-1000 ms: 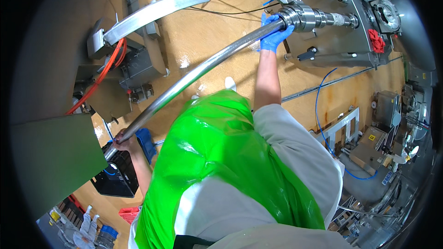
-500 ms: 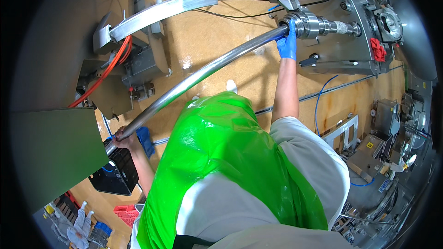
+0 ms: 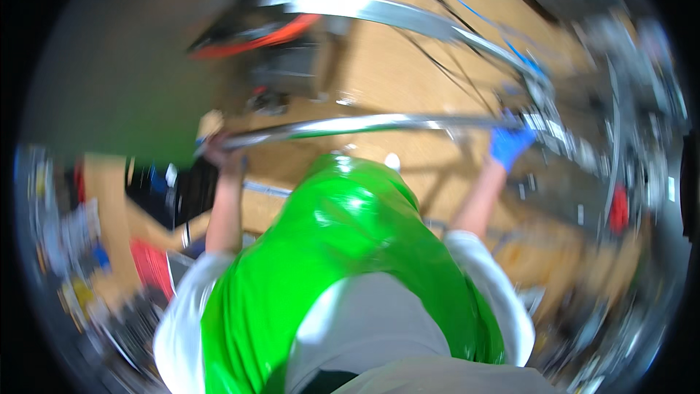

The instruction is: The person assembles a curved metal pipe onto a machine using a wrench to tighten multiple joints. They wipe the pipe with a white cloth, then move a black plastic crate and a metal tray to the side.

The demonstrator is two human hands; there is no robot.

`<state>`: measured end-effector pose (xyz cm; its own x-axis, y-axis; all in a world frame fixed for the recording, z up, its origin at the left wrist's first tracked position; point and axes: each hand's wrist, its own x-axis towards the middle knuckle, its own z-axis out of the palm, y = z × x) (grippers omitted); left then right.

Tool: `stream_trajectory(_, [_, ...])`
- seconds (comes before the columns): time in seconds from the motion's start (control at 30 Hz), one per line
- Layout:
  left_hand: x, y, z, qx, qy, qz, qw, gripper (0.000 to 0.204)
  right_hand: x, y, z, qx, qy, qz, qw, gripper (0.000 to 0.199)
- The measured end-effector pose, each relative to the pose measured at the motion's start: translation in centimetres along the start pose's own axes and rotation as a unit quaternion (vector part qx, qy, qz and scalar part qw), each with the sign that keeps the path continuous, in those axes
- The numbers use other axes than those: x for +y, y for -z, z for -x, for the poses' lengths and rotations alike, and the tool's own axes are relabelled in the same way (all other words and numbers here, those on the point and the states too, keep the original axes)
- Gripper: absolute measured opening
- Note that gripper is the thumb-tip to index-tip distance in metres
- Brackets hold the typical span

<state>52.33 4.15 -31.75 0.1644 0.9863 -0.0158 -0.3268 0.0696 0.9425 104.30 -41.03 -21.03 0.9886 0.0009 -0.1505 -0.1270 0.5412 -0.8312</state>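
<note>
Though the whole view is smeared with blur, a long shiny metal pipe [image 3: 379,125] shows running nearly level above the green plastic apron [image 3: 343,248]. The left hand [image 3: 222,152] is bare and closed on the pipe's left end. The right hand [image 3: 509,144] — in a blue glove — meets the pipe's right end; whether its fingers wrap round cannot be made out. A second curved metal tube [image 3: 394,16] arcs above the pipe, over the wooden floor [image 3: 379,80].

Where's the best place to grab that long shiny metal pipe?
Probably near both ends, as here: the left hand and the blue-gloved right hand each meet the metal pipe from below. It is long, thin and roughly level, so widely spaced holds should keep it from tipping.
</note>
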Motion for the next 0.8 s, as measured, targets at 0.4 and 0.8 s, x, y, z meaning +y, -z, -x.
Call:
stream_trajectory(0.4, [5.3, 0.5, 7.1, 0.081, 0.265, 0.181, 0.944, 0.056, 2.2, 6.5, -3.5, -0.034, -0.099, -0.125, 0.987, 0.063])
stream_trajectory(0.8, [3.2, 34.6, 22.2, 0.345, 0.237, 0.122, 0.900, 0.087, 19.3, -9.4, 30.6, -0.485, -0.514, 0.353, 0.612, 0.056])
